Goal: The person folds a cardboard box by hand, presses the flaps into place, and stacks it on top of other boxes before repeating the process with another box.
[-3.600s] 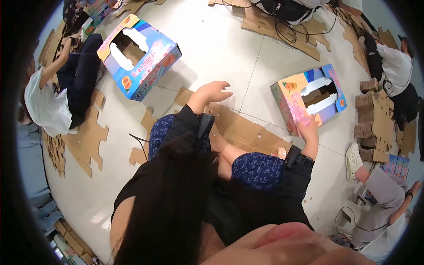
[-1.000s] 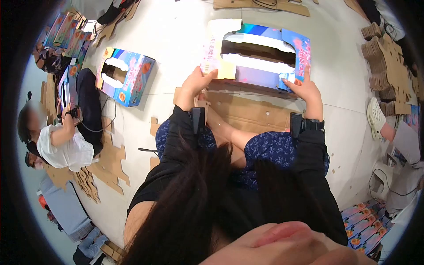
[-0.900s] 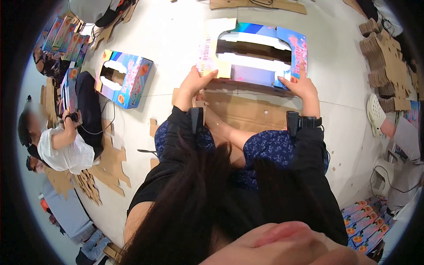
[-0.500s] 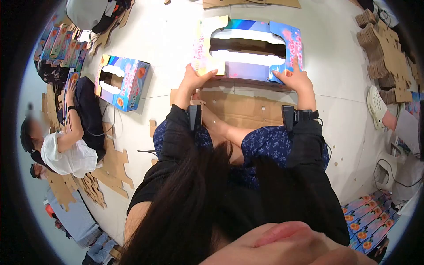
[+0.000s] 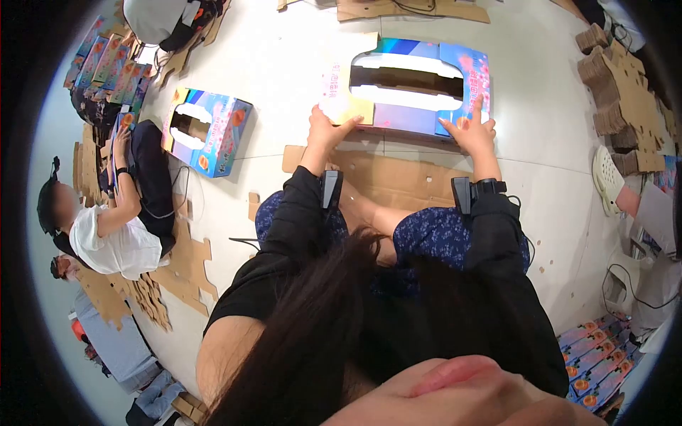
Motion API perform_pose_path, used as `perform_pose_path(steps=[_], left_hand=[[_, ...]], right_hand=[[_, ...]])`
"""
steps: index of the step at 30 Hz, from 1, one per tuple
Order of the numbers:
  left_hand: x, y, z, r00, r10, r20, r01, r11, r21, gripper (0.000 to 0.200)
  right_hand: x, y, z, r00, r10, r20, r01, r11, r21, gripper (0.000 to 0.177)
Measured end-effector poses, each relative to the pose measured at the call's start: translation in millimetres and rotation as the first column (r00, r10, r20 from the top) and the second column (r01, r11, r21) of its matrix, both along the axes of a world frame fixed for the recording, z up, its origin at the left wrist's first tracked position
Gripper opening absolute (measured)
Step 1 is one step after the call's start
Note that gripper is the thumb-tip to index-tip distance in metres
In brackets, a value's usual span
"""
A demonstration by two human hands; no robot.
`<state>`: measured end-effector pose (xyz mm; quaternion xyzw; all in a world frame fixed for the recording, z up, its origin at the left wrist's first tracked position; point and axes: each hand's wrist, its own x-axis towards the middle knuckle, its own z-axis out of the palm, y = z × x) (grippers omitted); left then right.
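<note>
A colorful printed cardboard box [image 5: 405, 118] with a large oval opening in its top lies on the floor in front of me. My left hand [image 5: 329, 135] grips its near left corner, thumb along the yellow top edge and fingers at the side. At the near right corner, my right hand [image 5: 472, 136] holds the box, with the thumb on the blue edge and the index finger stretched over the printed panel. Parts of the fingers on both hands are hidden. Through the opening, white inner flaps and a dark interior show.
A second printed box [image 5: 226, 138] stands to the left, near a seated person in a white top [image 5: 117, 238]. Flat cardboard [image 5: 405, 170] lies by my legs. Cardboard stacks [image 5: 618, 106] stand at right; printed boxes [image 5: 597, 355] lie at lower right. A pale clog [image 5: 605, 181] shows at right.
The whole view has shifted slightly, so surroundings on the left appear farther right. Both hands remain on the box, with the left hand slightly farther right in the picture.
</note>
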<state>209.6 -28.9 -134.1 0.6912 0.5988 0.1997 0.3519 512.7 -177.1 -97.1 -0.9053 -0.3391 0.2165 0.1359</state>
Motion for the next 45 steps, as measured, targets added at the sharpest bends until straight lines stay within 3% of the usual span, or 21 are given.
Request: perform_pose_path(steps=[6,12,15,18,21,24,27,30,32,34,36,39,41,44,45], left_hand=[[0,4,-3,0.997,-0.022,0.077,0.013,0.994,0.108,0.096],[-3,14,7,0.973,-0.117,0.197,0.123,0.992,-0.018,0.082],[-4,15,3,0.969,-0.147,0.200,0.147,0.989,0.015,0.047],[5,8,33,0.942,-0.210,0.262,0.224,0.974,-0.023,0.047],[1,11,14,0.962,-0.174,0.209,0.172,0.985,0.030,0.045],[-1,13,-6,0.980,-0.116,0.161,0.106,0.992,0.072,0.054],[4,1,0,0.999,0.032,-0.002,-0.032,0.996,0.088,0.087],[5,0,5,0.994,0.050,-0.102,-0.049,0.999,0.012,0.095],[0,5,-14,0.999,0.018,-0.036,-0.015,0.997,0.079,0.096],[0,6,-9,0.998,-0.059,0.004,0.058,0.990,0.125,0.098],[4,-2,-4,0.996,0.060,-0.059,-0.042,0.961,0.272,0.075],[2,-2,0,0.994,0.019,-0.110,0.011,0.964,0.266,0.079],[-2,3,0,0.996,-0.062,-0.065,0.071,0.986,0.150,0.088],[-7,6,-5,0.983,-0.186,0.005,0.186,0.981,0.057,0.090],[0,-14,23,0.979,-0.202,-0.004,0.202,0.979,0.026,0.089]], right_hand=[[1,1,1,1.000,-0.020,-0.011,0.020,1.000,0.011,0.120],[14,0,3,0.994,0.025,-0.105,-0.025,1.000,-0.007,0.122],[19,0,2,0.993,0.053,-0.107,-0.056,0.998,-0.032,0.124],[19,0,4,0.991,0.079,-0.110,-0.085,0.995,-0.054,0.127],[14,1,14,0.990,0.078,-0.118,-0.086,0.994,-0.061,0.129],[2,0,15,0.998,0.052,-0.044,-0.054,0.997,-0.054,0.131],[-5,1,6,0.999,0.036,0.030,-0.033,0.996,-0.084,0.131],[-2,5,0,0.997,0.033,0.068,-0.030,0.999,-0.046,0.129],[1,-4,-11,0.996,0.050,0.078,-0.055,0.996,0.067,0.129],[-4,-5,1,0.998,0.024,0.066,-0.026,0.999,0.032,0.129],[-5,-4,6,0.996,0.023,0.082,-0.022,1.000,-0.017,0.131],[-4,-5,9,0.997,0.042,0.062,-0.040,0.999,-0.036,0.133],[-3,-5,16,0.997,0.055,0.059,-0.052,0.998,-0.043,0.134],[16,-11,30,0.990,0.095,-0.106,-0.109,0.985,-0.137,0.133],[30,-10,-5,0.992,0.121,-0.043,-0.126,0.983,-0.137,0.127]])
